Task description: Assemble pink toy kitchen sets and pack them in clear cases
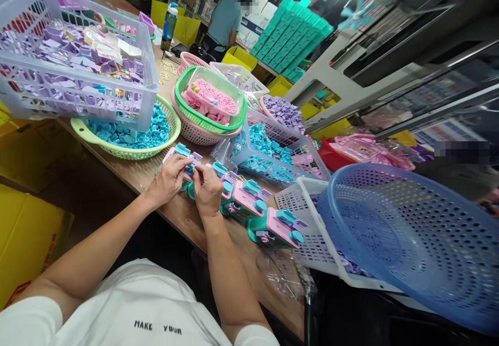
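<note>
A row of pink-and-teal plastic toy assemblies (278,226) stands along the table's near edge, with teal and lilac parts on their tops. My left hand (169,180) is at the row's far end, thumb and fingers pinched together. Beside it my right hand (208,189) is closed too, its fingertips almost meeting the left ones. Between them shows a small teal plastic piece (190,169), over one of the toys. My fingers partly hide that toy, and the exact shape of the piece cannot be made out.
A yellow-green basket (175,133) of teal parts and a lilac-filled crate (150,94) stand left. Beyond the toys are a green basket (177,89) of pink parts and a clear crate (268,172) of teal ones. A big blue basket (390,221) juts out right. A person (224,21) is behind.
</note>
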A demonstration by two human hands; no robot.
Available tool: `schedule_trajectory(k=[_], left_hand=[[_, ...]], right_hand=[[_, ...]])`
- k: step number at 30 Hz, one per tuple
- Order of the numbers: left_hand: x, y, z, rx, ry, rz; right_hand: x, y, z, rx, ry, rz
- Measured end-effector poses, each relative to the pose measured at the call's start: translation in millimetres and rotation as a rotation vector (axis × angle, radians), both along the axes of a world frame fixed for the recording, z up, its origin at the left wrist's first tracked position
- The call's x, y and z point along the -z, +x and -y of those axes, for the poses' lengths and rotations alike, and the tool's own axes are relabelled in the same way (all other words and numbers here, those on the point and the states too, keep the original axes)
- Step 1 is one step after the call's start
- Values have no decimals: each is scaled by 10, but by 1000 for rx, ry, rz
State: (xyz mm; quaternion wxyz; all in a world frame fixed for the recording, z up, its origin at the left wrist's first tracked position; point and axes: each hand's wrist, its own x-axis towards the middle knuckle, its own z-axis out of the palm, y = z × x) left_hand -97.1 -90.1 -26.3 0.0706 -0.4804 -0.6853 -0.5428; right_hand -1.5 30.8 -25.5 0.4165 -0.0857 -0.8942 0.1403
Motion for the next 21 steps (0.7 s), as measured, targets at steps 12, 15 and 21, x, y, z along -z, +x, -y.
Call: schedule_trajectory(k=[12, 15, 21], left_hand=[[11, 24, -13, 0, 5, 7], [35, 33, -16, -1, 3, 5], [50, 45, -5, -1, 5, 0]], right_hand=[[49, -2, -7, 26, 65, -15], [57, 13, -18, 28, 93, 17], [17, 75, -94, -104, 86, 58]])
